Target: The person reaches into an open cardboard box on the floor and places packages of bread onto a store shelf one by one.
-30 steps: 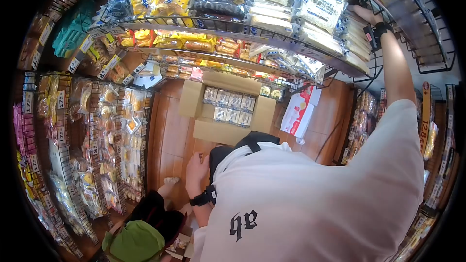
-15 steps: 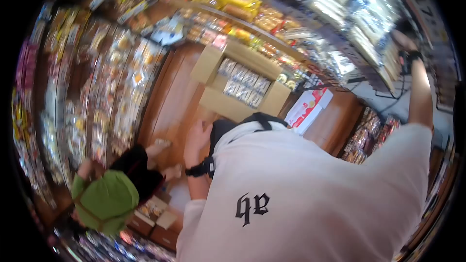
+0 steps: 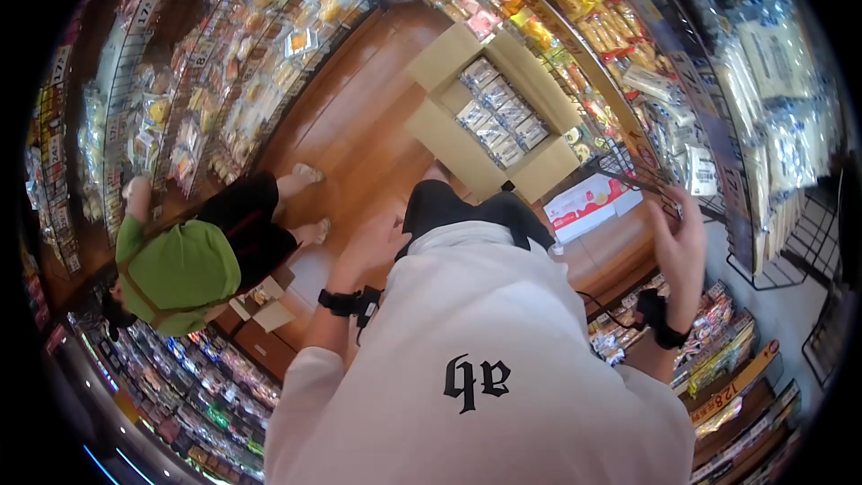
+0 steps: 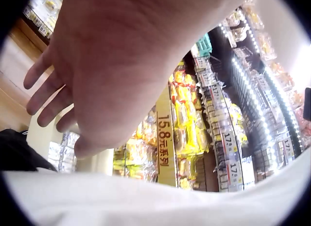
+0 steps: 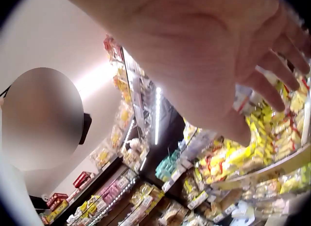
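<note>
My left hand (image 3: pixel 371 241) hangs beside my hip, empty, its fingers loosely extended; the left wrist view shows the fingers spread apart. My right hand (image 3: pixel 680 238) is in the air at the right, near the end of the wire shelf, and holds nothing. Its fingers are loosely bent in the head view. An open cardboard box (image 3: pixel 442 58) stands on the floor in front of me, with several small white-and-blue packs (image 3: pixel 503 117) in rows inside. Bagged white bread (image 3: pixel 777 58) lies on the shelf above and beyond my right hand.
A white-and-red carton (image 3: pixel 584 208) lies on the floor right of the box. Shelves of packaged bread (image 3: pixel 260 81) line the left side. A person in a green top (image 3: pixel 184 274) is at the left, beside another open carton (image 3: pixel 274 313). A wire rack (image 3: pixel 790 256) juts out at right.
My right hand has come away from the bread shelf and down toward my side, empty. The view has turned right, bringing the box closer to the middle. My left hand stays low.
</note>
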The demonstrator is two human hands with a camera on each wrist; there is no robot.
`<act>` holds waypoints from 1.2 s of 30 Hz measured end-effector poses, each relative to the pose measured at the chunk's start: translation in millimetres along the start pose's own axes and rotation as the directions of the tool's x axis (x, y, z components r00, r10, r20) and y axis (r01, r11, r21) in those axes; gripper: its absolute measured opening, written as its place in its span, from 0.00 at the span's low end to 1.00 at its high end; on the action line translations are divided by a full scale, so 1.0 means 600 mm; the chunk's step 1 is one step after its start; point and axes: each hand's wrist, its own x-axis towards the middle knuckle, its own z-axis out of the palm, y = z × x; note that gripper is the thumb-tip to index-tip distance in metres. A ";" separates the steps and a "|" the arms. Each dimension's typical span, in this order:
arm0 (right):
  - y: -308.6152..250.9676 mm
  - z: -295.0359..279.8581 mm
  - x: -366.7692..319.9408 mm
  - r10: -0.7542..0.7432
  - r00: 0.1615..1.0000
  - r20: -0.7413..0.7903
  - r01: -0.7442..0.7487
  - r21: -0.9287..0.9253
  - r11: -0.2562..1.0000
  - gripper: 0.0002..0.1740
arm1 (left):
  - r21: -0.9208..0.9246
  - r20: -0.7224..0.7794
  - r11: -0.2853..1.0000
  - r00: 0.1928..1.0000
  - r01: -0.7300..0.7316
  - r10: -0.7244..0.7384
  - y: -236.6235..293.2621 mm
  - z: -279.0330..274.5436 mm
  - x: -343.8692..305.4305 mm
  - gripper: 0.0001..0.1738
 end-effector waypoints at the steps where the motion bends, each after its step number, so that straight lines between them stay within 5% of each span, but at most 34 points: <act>1: -0.011 0.026 0.015 -0.066 0.997 0.037 0.064 0.053 0.997 0.20 | 0.022 -0.022 0.998 0.998 -0.053 0.053 -0.017 0.011 -0.006 0.23; 2: -0.030 0.056 0.030 -0.129 0.989 0.068 0.121 0.108 0.987 0.19 | -0.041 0.026 0.998 0.999 -0.045 0.046 -0.021 0.013 -0.006 0.22; 4: -0.040 0.135 0.056 0.043 0.954 0.296 -0.106 0.200 0.974 0.20 | -0.163 0.131 0.986 0.990 -0.021 0.043 -0.025 0.016 -0.004 0.20; 8: 0.001 0.284 0.050 -0.115 0.806 0.581 0.188 -0.067 0.980 0.27 | -0.080 0.224 0.977 0.952 -0.197 0.210 -0.058 0.054 0.035 0.18; 11: 0.012 0.324 0.038 -0.138 0.737 0.662 0.185 -0.001 0.983 0.30 | 0.055 0.220 0.940 0.922 -0.338 0.319 -0.057 0.064 0.104 0.18; 16: 0.031 0.332 0.042 -0.043 0.791 0.611 0.016 0.049 0.999 0.28 | 0.357 0.112 0.760 0.833 -0.543 0.542 -0.009 0.052 0.239 0.16; 19: 0.065 0.336 0.058 -0.024 0.837 0.546 0.039 -0.016 0.999 0.27 | 0.239 -0.050 0.810 0.826 -0.535 0.561 0.029 0.034 0.298 0.16; 24: 0.126 0.324 0.054 0.026 0.884 0.467 0.042 -0.134 0.990 0.27 | 0.172 -0.030 0.844 0.853 -0.509 0.521 0.048 -0.006 0.302 0.14; 28: 0.119 0.304 0.034 0.044 0.901 0.431 -0.026 -0.047 0.999 0.27 | 0.218 0.021 0.845 0.868 -0.488 0.496 0.050 -0.035 0.270 0.15; 32: 0.103 0.289 -0.012 0.044 0.890 0.454 -0.058 0.018 0.998 0.29 | 0.218 0.157 0.858 0.884 -0.465 0.439 0.020 -0.038 0.237 0.17; 36: 0.105 0.240 -0.071 -0.150 0.737 0.659 -0.099 0.325 0.941 0.30 | 0.090 0.182 0.860 0.857 -0.502 0.481 -0.003 -0.063 0.158 0.17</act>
